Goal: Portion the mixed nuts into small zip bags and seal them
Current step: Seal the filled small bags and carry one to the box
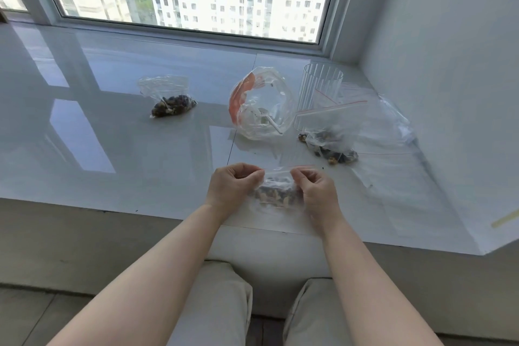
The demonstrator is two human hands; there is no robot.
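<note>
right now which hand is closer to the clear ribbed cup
The right hand. It pinches the top of the zip bag in front of and a little left of the clear ribbed cup. The left hand pinches the bag's other end, further left of the cup.

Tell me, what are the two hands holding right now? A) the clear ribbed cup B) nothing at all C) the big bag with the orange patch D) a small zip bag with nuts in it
D: the left hand and right hand each pinch the top edge of a small zip bag with nuts in its bottom.
</note>
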